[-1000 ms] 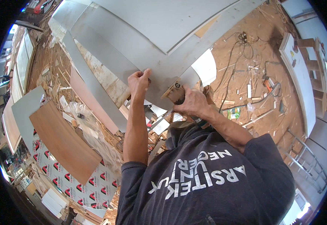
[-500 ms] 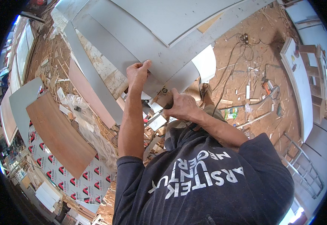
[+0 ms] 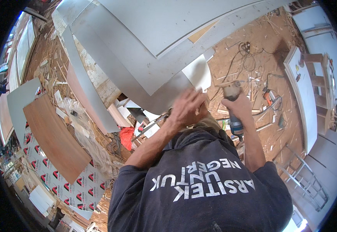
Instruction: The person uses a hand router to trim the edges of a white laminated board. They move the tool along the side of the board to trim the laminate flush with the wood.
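Observation:
My right hand (image 3: 241, 105) is wrapped round a trim router (image 3: 236, 124), blue at the lower end and dusty tan at the head. Its flat base is turned up and away from me, held off to the right of the sheets. My left hand (image 3: 188, 107) is smeared by motion and hovers by the near right edge of a grey laminate sheet (image 3: 118, 69); whether its fingers touch the edge I cannot tell. On that sheet rests another grey panel (image 3: 164, 23) with a pale edge.
A curved-looking brown wood panel (image 3: 56, 139) lies on a printed board at left. Behind my right hand, a red-orange power tool (image 3: 268, 96) and tangled cables (image 3: 245, 50) lie on the dirt floor. A white panel (image 3: 305, 108) leans at right, near a metal ladder-like frame (image 3: 307, 178).
My right hand has lifted the router away from the sheet's edge to the right. My left hand has left the sheet's top and moved right and nearer to me. The sheet's corner shows uncovered.

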Tool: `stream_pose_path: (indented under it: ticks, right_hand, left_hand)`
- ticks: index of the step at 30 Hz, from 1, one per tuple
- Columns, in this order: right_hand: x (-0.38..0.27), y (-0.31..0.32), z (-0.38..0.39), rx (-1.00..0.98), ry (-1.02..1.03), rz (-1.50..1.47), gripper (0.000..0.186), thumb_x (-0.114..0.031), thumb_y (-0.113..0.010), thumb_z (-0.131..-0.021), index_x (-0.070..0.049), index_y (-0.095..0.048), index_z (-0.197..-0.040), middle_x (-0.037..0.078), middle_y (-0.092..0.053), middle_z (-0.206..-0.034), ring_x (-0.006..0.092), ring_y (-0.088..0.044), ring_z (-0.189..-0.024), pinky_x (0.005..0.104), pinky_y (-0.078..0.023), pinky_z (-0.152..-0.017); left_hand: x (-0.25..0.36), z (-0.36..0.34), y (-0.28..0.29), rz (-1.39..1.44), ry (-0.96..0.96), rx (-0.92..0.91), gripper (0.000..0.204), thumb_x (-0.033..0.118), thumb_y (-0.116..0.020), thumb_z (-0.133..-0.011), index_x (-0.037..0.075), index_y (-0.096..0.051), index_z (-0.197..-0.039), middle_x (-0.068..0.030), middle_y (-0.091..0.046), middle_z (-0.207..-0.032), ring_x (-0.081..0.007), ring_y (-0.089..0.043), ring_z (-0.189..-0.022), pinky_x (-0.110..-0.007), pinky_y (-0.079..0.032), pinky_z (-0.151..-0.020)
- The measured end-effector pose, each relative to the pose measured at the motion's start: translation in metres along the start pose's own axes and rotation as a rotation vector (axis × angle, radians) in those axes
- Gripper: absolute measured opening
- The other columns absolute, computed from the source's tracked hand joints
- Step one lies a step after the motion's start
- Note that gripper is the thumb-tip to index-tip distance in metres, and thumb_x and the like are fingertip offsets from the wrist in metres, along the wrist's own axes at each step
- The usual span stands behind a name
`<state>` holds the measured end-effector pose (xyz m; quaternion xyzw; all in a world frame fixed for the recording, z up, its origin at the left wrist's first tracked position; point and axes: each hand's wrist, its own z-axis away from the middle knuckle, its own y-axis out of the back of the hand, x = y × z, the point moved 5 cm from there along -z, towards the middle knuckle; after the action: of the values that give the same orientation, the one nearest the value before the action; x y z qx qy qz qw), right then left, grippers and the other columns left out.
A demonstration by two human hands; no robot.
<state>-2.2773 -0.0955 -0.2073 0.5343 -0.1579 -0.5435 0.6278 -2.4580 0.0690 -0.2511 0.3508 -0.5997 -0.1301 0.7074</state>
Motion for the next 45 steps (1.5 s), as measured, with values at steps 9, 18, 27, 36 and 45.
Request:
stream_pose_path:
  ticks: [9,18,27,36,45]
  right_hand:
    - [-0.030,0.015,-0.034,-0.016,0.074,0.022,0.082,-0.047,-0.079,-0.066,0.003,-0.056,-0.127,0.028,-0.072,-0.099,0.0443,-0.071,-0.096,0.0496,-0.056,-0.084]
    - [-0.117,-0.031,-0.055,-0.151,0.282,0.028,0.077,-0.045,-0.077,-0.065,0.001,-0.056,-0.124,0.028,-0.071,-0.092,0.0462,-0.070,-0.091,0.0506,-0.054,-0.081]
    - [-0.135,-0.060,-0.047,-0.181,0.249,0.123,0.085,-0.048,-0.079,-0.064,0.007,-0.055,-0.124,0.027,-0.072,-0.099,0.0436,-0.071,-0.095,0.0476,-0.056,-0.083]
    - [-0.174,-0.118,0.026,-0.323,0.287,0.095,0.079,-0.049,-0.078,-0.070,0.008,-0.054,-0.118,0.029,-0.070,-0.093,0.0426,-0.072,-0.093,0.0478,-0.057,-0.084]
    - [-0.194,-0.172,0.079,-0.492,0.390,0.100,0.073,-0.049,-0.077,-0.073,0.003,-0.049,-0.115,0.028,-0.069,-0.092,0.0447,-0.071,-0.093,0.0499,-0.056,-0.086]
  left_hand:
    - [0.002,-0.020,-0.004,-0.036,0.129,-0.110,0.081,0.044,-0.075,-0.085,-0.001,-0.048,-0.146,-0.0197,-0.029,-0.166,-0.0346,-0.024,-0.154,-0.050,-0.020,-0.125]
    - [-0.102,0.074,0.139,-0.406,0.291,0.442,0.057,0.033,-0.065,-0.096,0.007,-0.052,-0.145,-0.0212,-0.052,-0.150,-0.0398,-0.047,-0.141,-0.054,-0.031,-0.119]
    - [-0.168,0.062,0.139,-0.390,0.325,0.385,0.063,0.048,-0.055,-0.102,0.023,-0.041,-0.157,-0.0125,-0.026,-0.169,-0.0370,-0.025,-0.155,-0.056,-0.019,-0.124]
    - [-0.169,0.058,0.139,-0.380,0.278,0.449,0.064,0.046,-0.059,-0.100,0.023,-0.042,-0.157,-0.0136,-0.030,-0.167,-0.0384,-0.027,-0.154,-0.057,-0.018,-0.124]
    - [-0.168,0.063,0.144,-0.377,0.291,0.446,0.063,0.042,-0.059,-0.101,0.020,-0.042,-0.156,-0.0141,-0.031,-0.166,-0.0383,-0.027,-0.154,-0.056,-0.018,-0.124]
